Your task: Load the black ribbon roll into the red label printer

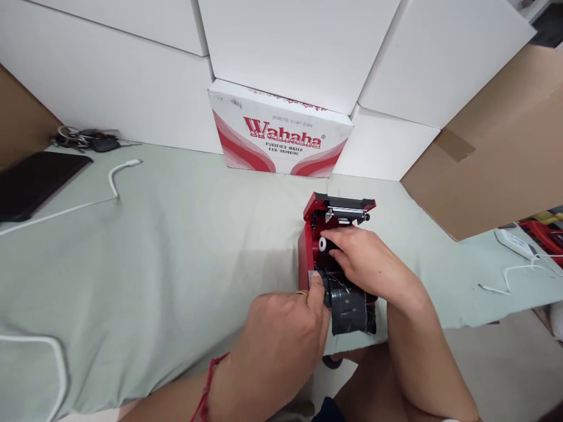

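Printer, red, right of centre in the frame, near the front edge of the tabletop. Lid up, tilted back toward the top of the frame. Inside, a black roll, white core end facing left. Right hand part closed over it, thumb and forefinger on either side of the roll's left end; other fingers hidden. Left hand mostly curled, thumb on the printer's near left corner; what its fingers grip, cannot tell. Black film hangs over the front.

Step in hand, my read: handling the roll inside the open printer. From here, a move calls for a steady left hand, a level roll and film free of snags.

Beyond: Wahaha carton upper centre, cardboard upper right, keys and white cable left.
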Demonstrator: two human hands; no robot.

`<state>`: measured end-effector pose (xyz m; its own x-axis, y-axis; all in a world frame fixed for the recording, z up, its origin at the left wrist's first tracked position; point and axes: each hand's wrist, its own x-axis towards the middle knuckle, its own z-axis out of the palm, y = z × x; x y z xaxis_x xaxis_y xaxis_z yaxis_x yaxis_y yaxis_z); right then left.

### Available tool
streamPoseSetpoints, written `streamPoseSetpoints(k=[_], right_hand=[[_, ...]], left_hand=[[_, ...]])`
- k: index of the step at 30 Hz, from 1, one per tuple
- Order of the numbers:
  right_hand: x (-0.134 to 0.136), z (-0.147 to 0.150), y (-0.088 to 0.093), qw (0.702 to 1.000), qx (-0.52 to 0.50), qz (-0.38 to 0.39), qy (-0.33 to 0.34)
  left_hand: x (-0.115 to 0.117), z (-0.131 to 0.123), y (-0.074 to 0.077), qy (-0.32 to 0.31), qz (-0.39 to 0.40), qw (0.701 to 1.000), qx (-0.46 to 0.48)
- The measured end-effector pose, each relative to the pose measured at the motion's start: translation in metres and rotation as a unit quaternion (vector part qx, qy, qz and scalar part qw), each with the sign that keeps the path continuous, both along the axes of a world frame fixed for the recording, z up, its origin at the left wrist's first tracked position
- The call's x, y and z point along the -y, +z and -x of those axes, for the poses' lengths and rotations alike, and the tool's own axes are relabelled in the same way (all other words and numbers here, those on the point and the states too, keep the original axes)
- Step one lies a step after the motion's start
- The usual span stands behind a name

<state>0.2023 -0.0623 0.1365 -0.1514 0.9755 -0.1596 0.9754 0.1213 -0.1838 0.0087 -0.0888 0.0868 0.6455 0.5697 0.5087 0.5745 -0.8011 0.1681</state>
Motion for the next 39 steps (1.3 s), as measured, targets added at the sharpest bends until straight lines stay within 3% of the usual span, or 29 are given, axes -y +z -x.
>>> streamPoseSetpoints(k=[4, 7, 9, 11, 14, 16, 19, 22, 28, 36, 39], right_hand=[[-0.01, 0.003, -0.007, 0.998, 0.034, 0.06, 0.002], [-0.005, -0.006, -0.004, 0.997, -0.048, 0.041, 0.034], [0.005, -0.013, 0.004, 0.99, -0.131, -0.021, 0.041], [0.014, -0.019, 0.012, 0.973, -0.182, -0.139, 0.0], [0.015, -0.026, 0.013, 0.941, -0.134, -0.305, -0.061], [0.01, -0.03, 0.007, 0.941, -0.086, -0.325, -0.044], [0.007, -0.036, 0.002, 0.956, -0.07, -0.285, -0.007], [0.022, -0.039, 0.011, 0.965, -0.077, -0.249, -0.01], [0.058, -0.033, 0.026, 0.998, -0.03, -0.058, 0.01], [0.046, 0.002, 0.027, 0.981, 0.192, 0.004, 0.008], [0.038, 0.0, 0.028, 0.981, 0.193, -0.004, 0.015]], left_hand=[[0.001, 0.0, -0.002, 0.004, -0.001, 1.0, 0.003], [0.002, -0.001, -0.003, 0.014, -0.007, 1.0, 0.006], [0.004, -0.001, -0.003, 0.02, -0.008, 1.0, 0.006], [0.005, -0.002, -0.002, 0.025, -0.004, 1.0, 0.001], [0.007, -0.001, -0.002, 0.037, -0.005, 0.999, -0.016], [0.007, -0.001, -0.002, 0.046, -0.01, 0.998, -0.028], [0.007, -0.001, -0.001, 0.05, -0.01, 0.998, -0.038], [0.007, -0.001, -0.001, 0.047, -0.001, 0.998, -0.04], [0.008, -0.002, -0.002, 0.042, -0.012, 0.999, -0.009], [0.007, -0.002, -0.002, 0.027, 0.0, 1.0, -0.003], [0.006, -0.002, -0.003, 0.028, 0.004, 1.0, -0.008]])
